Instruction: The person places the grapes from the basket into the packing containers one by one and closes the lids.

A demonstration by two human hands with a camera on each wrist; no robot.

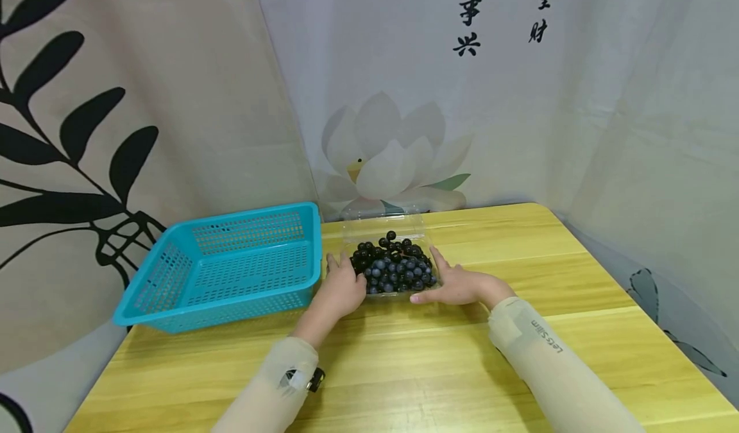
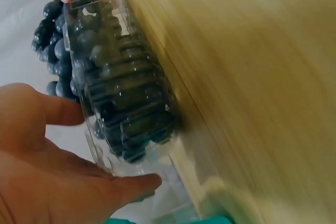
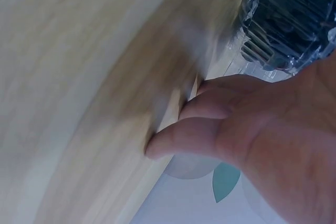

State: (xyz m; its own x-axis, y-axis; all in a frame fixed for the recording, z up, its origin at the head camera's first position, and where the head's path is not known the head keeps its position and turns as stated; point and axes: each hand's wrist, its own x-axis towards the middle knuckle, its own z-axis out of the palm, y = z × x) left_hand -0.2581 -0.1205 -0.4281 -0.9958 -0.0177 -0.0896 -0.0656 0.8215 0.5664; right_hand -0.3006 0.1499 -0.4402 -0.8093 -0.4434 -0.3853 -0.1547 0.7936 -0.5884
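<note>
Dark grapes (image 1: 398, 269) fill a clear plastic box (image 2: 123, 72), heaped above its rim. At the box's left side, my left hand (image 1: 340, 288) has its thumb (image 2: 65, 111) at the rim beside the grapes, and a finger (image 2: 136, 184) stretches low along the end wall. On the right side, my right hand (image 1: 456, 283) is spread around the near corner. Its fingers (image 3: 184, 137) reach down to the tabletop beside the box, rather straight. In the left wrist view, the right thumb touches the near rim. The transparent lid (image 1: 383, 228) lies folded back behind the grapes.
A blue plastic basket (image 1: 231, 298) with perforated walls stands left of the box, close to my left hand. The wooden table (image 1: 404, 369) ends at a printed curtain (image 1: 519, 144) behind. Beige sleeves cover both forearms.
</note>
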